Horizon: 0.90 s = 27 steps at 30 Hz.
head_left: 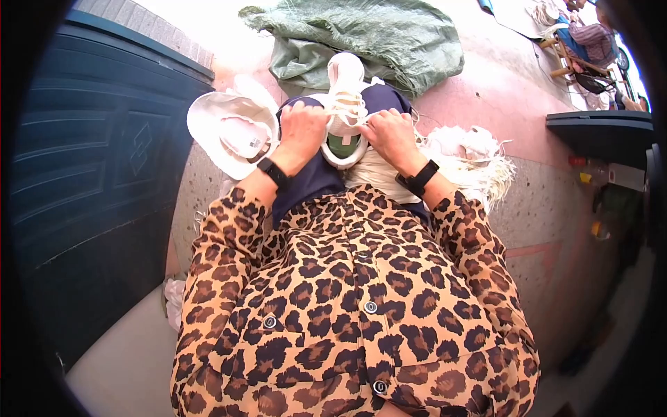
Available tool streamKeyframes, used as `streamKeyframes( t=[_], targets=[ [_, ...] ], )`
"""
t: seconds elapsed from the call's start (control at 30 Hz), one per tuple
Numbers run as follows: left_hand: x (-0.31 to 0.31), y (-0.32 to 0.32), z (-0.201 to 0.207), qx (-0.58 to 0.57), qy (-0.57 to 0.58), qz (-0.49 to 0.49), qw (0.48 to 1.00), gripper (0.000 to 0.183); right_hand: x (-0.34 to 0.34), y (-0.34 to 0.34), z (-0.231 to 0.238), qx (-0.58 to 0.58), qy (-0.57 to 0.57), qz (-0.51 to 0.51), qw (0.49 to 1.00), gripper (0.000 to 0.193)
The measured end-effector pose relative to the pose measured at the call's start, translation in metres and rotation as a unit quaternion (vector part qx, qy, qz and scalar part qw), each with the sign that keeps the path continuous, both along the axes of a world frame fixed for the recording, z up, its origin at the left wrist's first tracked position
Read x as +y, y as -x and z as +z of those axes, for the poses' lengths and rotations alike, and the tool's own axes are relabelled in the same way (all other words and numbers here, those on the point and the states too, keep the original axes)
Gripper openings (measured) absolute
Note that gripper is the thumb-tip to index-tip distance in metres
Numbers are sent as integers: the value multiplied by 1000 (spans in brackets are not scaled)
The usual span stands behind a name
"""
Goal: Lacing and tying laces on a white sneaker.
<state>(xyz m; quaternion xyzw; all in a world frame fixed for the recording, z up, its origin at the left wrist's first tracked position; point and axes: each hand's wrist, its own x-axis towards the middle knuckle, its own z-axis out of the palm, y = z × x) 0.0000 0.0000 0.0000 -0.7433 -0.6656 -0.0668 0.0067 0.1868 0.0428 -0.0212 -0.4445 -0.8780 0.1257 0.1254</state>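
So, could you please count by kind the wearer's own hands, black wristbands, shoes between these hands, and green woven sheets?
Hands: 2, the left hand and the right hand, both at the laces
Black wristbands: 2, one on each wrist
Shoe between the hands: 1
Green woven sheet: 1
Total: 6

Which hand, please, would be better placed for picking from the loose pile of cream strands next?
Probably the right hand: it is nearer the pile of cream strands, while the left hand is across the white lace-up shoe.
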Motion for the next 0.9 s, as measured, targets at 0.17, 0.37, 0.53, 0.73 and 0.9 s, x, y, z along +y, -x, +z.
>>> streamKeyframes(
  t=[0.17, 0.37, 0.53, 0.73, 0.9],
  targets=[
    [-2, -5, -17, 29, -74, -12, 997, 9, 10, 0, -14, -19, -72, 22, 997, 22],
    [10, -3, -11, -5, -83, 1, 997, 7, 28, -5, -16, 146, 66, -30, 987, 7],
    [7, -9, -7, 133, -68, -121, 981, 8, 17, 4, -11, -14, -76, 121, 990, 6],
    [15, -12, 1, 88, -79, -205, 972, 9, 19, 18, 6, -65, -128, 161, 977, 5],
    [23, -24, 20, -446, 21, 76, 892, 9, 21, 19, 21, 257, 98, -20, 961, 6]
  ],
)
